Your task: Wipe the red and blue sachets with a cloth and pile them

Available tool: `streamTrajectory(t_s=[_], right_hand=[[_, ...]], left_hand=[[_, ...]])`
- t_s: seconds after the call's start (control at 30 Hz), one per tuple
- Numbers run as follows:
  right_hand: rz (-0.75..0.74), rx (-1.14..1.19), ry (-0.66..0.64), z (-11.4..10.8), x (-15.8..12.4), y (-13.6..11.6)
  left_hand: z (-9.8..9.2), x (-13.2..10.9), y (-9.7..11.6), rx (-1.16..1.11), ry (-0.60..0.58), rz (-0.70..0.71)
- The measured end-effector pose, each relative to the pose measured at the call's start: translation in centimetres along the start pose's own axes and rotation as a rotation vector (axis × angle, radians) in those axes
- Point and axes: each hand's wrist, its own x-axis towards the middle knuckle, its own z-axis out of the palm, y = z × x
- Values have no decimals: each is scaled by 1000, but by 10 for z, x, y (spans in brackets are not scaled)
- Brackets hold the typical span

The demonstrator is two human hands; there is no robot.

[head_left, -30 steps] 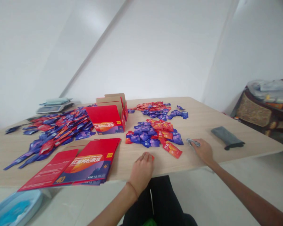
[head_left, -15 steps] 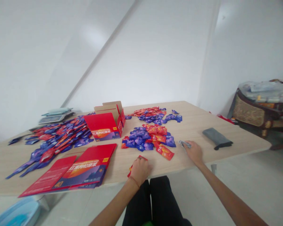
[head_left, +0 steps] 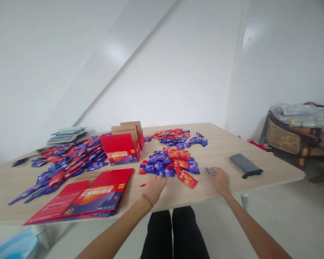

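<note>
My left hand [head_left: 154, 187] is closed low over the table, palm down. A red corner of a sachet [head_left: 143, 185] sticks out at its left side, the remainder hidden under the hand. Its fingertips are at the front edge of a mixed pile of purple sachets [head_left: 158, 162] and red-orange sachets [head_left: 178, 154]; whether they touch a purple one I cannot tell. One red-orange sachet [head_left: 187, 178] lies at the pile's front right. To the right, my right hand [head_left: 218, 178] rests on the table, fingers closed on a crumpled grey-white cloth [head_left: 210, 170].
Flat red printed cartons [head_left: 102, 192] lie at the front left, with open red boxes [head_left: 121, 149] behind them. A large heap of sachets [head_left: 75, 154] spreads leftward, near a scale [head_left: 66, 136]. More sachets [head_left: 169, 133] lie farther back. A grey folded pouch [head_left: 245, 165] lies right.
My left hand has moved forward and slightly left, up to the pile, and the red sachet under it shows less. My right hand still holds the cloth. The view has tilted up slightly.
</note>
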Motion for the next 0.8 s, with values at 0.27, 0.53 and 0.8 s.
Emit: streamTrajectory(t_s=[0.27,0.53,0.8], right_hand=[[2,5,3,5,0,4],[3,4,7,1,-1,-1],[23,44,14,4,-1,0]], left_hand=[[-63,-40,-14,112,290,384],[-65,-29,-25,92,357,389],[-51,59,-77,96,221,362]])
